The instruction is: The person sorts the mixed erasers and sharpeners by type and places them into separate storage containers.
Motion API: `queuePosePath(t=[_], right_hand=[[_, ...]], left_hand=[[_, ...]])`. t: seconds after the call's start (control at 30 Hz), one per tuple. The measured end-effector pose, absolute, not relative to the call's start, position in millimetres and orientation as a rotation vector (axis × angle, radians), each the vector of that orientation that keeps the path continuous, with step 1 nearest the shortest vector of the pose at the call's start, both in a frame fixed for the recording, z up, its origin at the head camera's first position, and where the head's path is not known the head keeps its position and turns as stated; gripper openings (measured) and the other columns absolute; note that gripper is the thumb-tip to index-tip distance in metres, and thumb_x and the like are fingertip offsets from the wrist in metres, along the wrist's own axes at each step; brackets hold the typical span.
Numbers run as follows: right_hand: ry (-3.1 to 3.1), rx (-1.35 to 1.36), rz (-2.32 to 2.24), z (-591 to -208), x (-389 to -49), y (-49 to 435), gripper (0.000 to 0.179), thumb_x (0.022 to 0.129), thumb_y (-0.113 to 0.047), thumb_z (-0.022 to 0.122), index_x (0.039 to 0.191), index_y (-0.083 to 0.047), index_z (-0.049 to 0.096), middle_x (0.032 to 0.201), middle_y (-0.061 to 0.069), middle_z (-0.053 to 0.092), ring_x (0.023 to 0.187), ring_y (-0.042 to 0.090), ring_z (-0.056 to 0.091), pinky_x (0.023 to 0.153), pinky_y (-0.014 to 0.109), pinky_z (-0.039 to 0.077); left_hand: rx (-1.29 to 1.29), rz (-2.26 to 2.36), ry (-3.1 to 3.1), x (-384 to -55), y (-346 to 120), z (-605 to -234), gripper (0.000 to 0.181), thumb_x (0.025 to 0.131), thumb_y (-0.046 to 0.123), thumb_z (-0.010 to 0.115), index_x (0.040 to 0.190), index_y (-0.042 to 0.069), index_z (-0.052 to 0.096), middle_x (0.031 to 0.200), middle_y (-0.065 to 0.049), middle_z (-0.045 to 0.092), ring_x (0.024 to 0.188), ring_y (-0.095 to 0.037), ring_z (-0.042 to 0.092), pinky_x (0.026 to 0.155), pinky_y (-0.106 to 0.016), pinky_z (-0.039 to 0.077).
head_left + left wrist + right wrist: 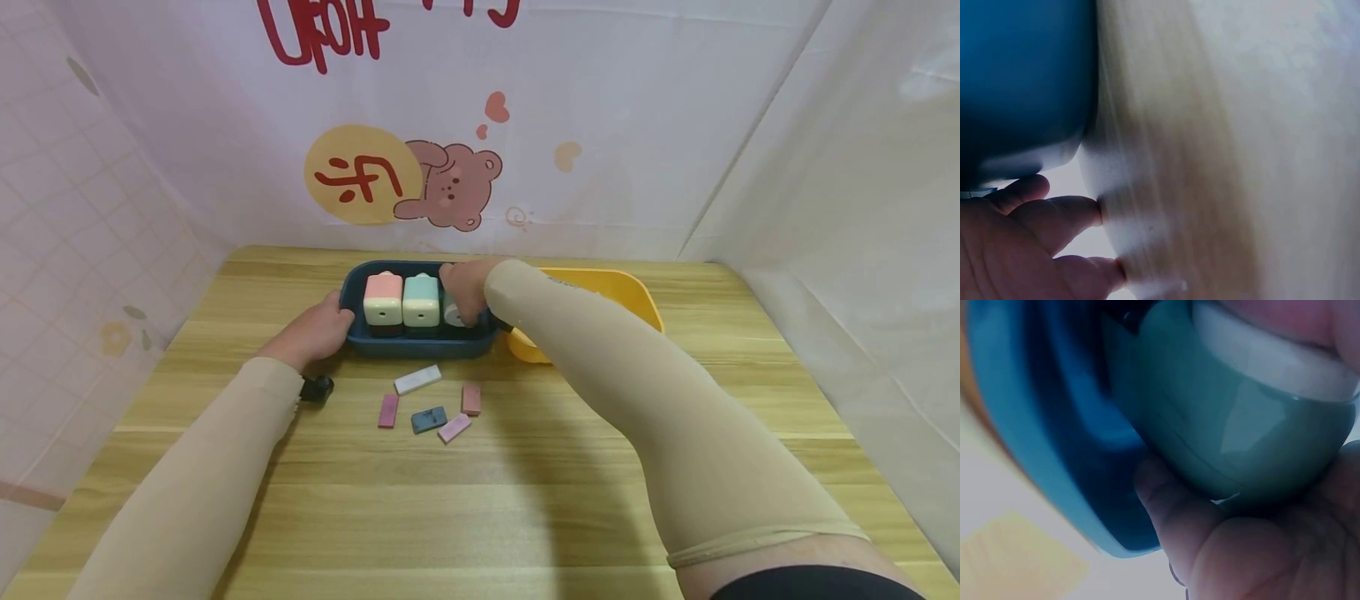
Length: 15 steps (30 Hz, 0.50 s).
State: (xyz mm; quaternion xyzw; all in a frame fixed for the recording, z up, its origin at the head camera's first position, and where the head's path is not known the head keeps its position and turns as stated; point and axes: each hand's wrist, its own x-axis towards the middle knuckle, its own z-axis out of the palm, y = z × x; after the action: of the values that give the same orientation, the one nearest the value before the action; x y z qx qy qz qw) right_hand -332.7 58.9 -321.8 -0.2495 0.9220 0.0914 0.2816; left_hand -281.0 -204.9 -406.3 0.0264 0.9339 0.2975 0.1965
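Observation:
A dark blue bin (pixel 420 347) stands near the table's back edge. My left hand (pixel 318 332) grips its left end at the rim; in the left wrist view, fingers (pixel 1060 219) lie beside the bin's outer wall. My right hand (pixel 468 287) reaches into the bin's right end and holds a rounded green container with a white band (pixel 1210 412), largely hidden in the head view. Left of it in the bin stand a teal-and-cream container (pixel 422 302) and a pink-and-cream container (pixel 383 300), side by side.
A yellow bin (pixel 626 292) stands right of the blue one, partly behind my right forearm. Several small flat blocks lie in front: a white block (pixel 417 380), a grey-blue block (pixel 429 420), pink ones (pixel 471 399). White cloth (pixel 622 192) hangs behind the table.

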Motion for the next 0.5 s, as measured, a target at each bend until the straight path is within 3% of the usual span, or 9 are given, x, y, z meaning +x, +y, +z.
queuePosePath(t=[0.27,0.5], right_hand=[[2.460,-0.648,0.244,-322.2,-333.0,57.7,0.074,0.089,-0.027,0.082,0.147,-0.015,0.037,0.130,0.004,0.056,0.116,0.025,0.058,0.107,0.038,0.052],[2.476,-0.715,0.254,-326.6,-334.6,58.9,0.071,0.088,-0.026,0.081,0.144,-0.011,0.040,0.127,0.005,0.058,0.112,0.025,0.059,0.103,0.037,0.053]], left_hand=[[0.054,0.836,2.609,-281.4,-205.2,-407.0,0.068,0.110,0.036,0.020,0.167,0.002,0.006,0.171,-0.026,0.023,0.140,-0.041,0.040,0.126,-0.066,0.023],[0.097,0.841,2.643,-283.3,-206.3,-411.1,0.069,0.109,0.034,0.020,0.167,-0.001,0.006,0.171,-0.028,0.021,0.157,-0.045,0.028,0.128,-0.064,0.020]])
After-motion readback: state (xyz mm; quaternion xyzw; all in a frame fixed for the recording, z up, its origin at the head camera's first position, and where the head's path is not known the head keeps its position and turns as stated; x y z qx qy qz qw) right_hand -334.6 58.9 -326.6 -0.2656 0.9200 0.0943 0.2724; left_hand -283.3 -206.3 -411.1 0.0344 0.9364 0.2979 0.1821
